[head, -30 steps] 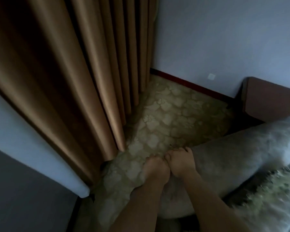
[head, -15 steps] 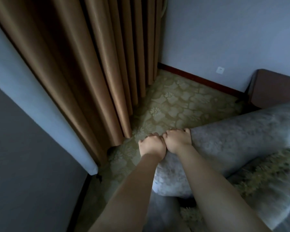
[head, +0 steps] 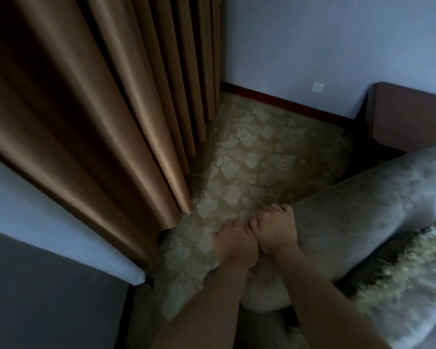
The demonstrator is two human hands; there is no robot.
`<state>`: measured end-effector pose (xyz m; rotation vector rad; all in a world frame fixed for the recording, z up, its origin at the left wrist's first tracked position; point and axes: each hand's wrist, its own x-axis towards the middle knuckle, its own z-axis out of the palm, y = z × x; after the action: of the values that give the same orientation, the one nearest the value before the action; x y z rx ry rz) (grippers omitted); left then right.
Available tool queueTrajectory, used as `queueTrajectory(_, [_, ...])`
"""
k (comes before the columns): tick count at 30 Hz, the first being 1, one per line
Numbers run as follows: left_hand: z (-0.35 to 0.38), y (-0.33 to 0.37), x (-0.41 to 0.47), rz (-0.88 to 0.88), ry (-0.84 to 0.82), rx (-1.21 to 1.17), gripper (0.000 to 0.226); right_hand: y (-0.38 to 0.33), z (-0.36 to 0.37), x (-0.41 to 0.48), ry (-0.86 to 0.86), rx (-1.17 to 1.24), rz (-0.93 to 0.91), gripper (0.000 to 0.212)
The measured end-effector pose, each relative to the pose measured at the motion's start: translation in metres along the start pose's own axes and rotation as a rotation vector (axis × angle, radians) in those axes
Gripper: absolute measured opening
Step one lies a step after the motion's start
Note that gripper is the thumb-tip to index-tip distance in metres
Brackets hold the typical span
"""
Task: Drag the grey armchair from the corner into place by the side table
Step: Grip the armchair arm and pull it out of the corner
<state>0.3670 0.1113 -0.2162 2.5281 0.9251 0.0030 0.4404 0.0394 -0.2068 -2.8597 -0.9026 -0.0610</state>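
Grey armchair (head: 350, 217) fills the lower right of the head view, and its thick padded edge runs in a long line from the two hands up and off to the right. It sits on the patterned carpet (head: 257, 152), out from the corner where the brown curtain (head: 106, 117) meets the pale wall (head: 325, 41).

Both hands are at the very end of that long edge, the end nearest the curtain. The left hand (head: 234, 243) is curled shut over the tip of the edge. The right hand (head: 277, 233) is just beside it — the two touch — and its fingers (head: 280, 210) fold over the top and grip the grey cloth. Both arms reach out from the bottom of the picture, so the chair lies ahead and to the right of the person. Neither hand is clearly nearer; they hold almost the same spot.

A brown piece of furniture (head: 408, 114) stands against the wall behind the far end of the chair. It may be the side table, but only a corner shows. I think the pull should swing this end round so the chair lines up beside it.

Much is hard to see — the room is dim, the chair's legs and seat are hidden, a shaggy throw (head: 408, 278) covers part of it, and the right side is cut off
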Motion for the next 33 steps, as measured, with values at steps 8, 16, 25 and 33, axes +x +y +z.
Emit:
queueTrajectory(8, [0.007, -0.003, 0.006, -0.008, -0.021, -0.054, 0.033, 0.002, 0.008, 0.003, 0.018, -0.070, -0.021, 0.037])
queueTrajectory(16, [0.007, -0.002, 0.007, 0.006, 0.010, -0.062, 0.034, 0.001, 0.009, 0.002, 0.075, -0.002, -0.020, 0.044])
queueTrajectory(25, [0.004, 0.001, 0.001, -0.002, 0.134, -0.070, 0.035, 0.003, 0.007, 0.000, -0.005, -0.023, -0.044, 0.041])
queueTrajectory(33, [-0.012, 0.020, -0.037, -0.032, -0.013, 0.027, 0.040, 0.009, -0.021, -0.019, -0.239, -0.068, -0.045, 0.044])
